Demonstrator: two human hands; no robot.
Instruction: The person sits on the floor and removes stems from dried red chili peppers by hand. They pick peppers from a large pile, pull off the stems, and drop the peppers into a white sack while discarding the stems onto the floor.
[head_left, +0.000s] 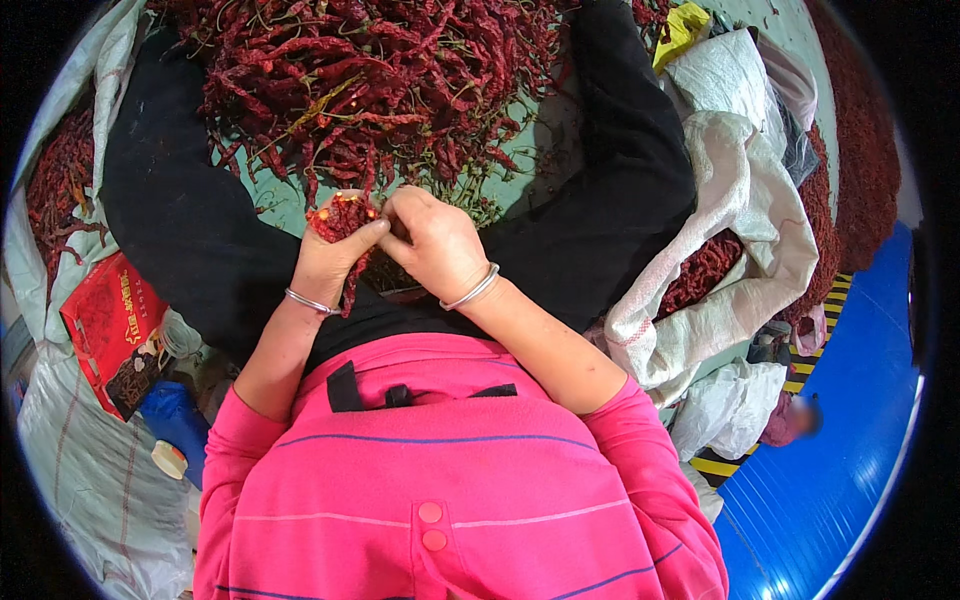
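Note:
My left hand (319, 255) is closed around a bunch of dried red chilli peppers (341, 217). The bunch's upper ends show pale yellow and orange spots, and one long pepper hangs down past the wrist. My right hand (439, 236) is right beside it, thumb and fingers bent together close to the left thumb. Whether a stem or pepper is between those fingertips is hidden. Beyond both hands, a large heap of dried red chillies (375, 82) with stems spreads between the outstretched legs. Loose greenish stems (480, 191) lie at its near edge.
An open white woven sack (780, 247) on the right holds red chillies. Left are a red printed bag (112, 322), a blue container (176, 420) and another woven sack (82, 465). A larger chilli mass (862, 150) lies far right, and a partly seen person (784, 420) is lower right.

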